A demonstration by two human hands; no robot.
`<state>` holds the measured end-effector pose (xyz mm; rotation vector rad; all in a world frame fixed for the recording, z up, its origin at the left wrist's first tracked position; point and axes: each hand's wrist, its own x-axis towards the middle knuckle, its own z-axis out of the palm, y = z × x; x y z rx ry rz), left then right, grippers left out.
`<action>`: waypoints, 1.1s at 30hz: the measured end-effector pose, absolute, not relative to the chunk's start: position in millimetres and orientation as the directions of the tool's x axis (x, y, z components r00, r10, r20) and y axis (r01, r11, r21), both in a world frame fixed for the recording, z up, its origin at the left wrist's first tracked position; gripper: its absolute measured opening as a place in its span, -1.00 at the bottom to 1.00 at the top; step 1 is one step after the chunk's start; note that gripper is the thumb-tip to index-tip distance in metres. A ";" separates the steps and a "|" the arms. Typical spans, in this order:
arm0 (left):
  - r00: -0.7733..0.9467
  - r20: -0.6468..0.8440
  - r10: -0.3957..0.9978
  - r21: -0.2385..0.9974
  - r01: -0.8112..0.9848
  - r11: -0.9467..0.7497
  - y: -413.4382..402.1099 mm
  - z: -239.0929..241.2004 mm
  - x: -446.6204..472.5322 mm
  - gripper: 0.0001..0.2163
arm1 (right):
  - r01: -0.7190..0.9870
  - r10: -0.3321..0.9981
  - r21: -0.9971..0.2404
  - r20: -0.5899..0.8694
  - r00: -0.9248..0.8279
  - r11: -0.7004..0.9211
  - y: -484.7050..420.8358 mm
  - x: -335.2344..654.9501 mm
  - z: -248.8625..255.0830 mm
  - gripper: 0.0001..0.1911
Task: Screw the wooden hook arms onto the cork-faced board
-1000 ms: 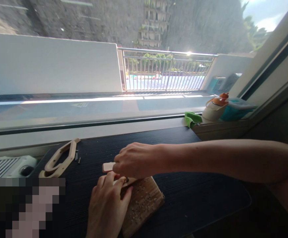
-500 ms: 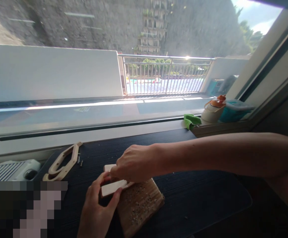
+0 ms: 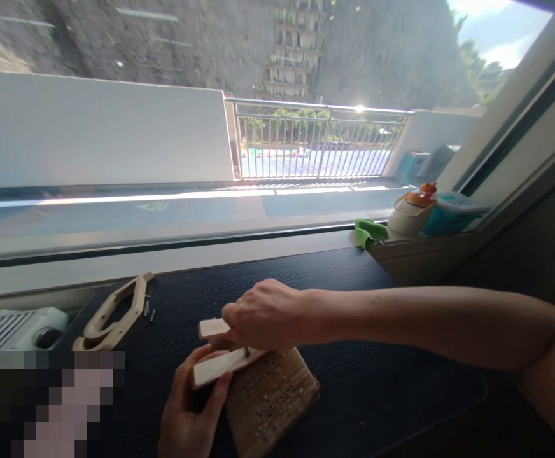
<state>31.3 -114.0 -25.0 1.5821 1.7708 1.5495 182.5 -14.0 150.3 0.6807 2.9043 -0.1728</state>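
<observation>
Gripping a wooden bar (image 3: 217, 369) with our left hand (image 3: 189, 401), we curl our right hand (image 3: 265, 318) near the pitted board (image 3: 277, 394). What the right grasps, we cannot tell.

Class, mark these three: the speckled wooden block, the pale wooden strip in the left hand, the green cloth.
Speckled wooden block (image 3: 273, 399), head view: middle of its top face.
Pale wooden strip (image 3: 218, 367), head view: its upper face.
Green cloth (image 3: 370, 231), head view: its upper folds.

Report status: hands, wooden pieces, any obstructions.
Left hand pinching front wooden piece. Right hand curled at rear wooden piece, fingertips hidden. Front piece overlaps pitted board in view. Right hand hiding part of both pieces.
</observation>
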 end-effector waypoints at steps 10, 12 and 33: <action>-0.170 0.730 0.662 0.532 0.750 -0.394 -114.6 -29.6 33.7 -0.68 | 0.174 0.180 0.048 -0.287 -0.941 0.984 -21.0 179.8 168.2 -0.77; -0.151 0.746 0.649 0.509 0.758 -0.408 -114.0 -29.1 33.8 -0.72 | 0.160 0.164 0.039 -0.317 -0.934 0.986 -19.7 178.2 167.8 -0.75; -0.174 0.703 0.689 0.548 0.751 -0.369 -117.0 -33.0 31.4 -0.70 | 0.038 0.077 0.123 -0.325 -0.943 0.992 -25.1 174.6 158.8 -0.79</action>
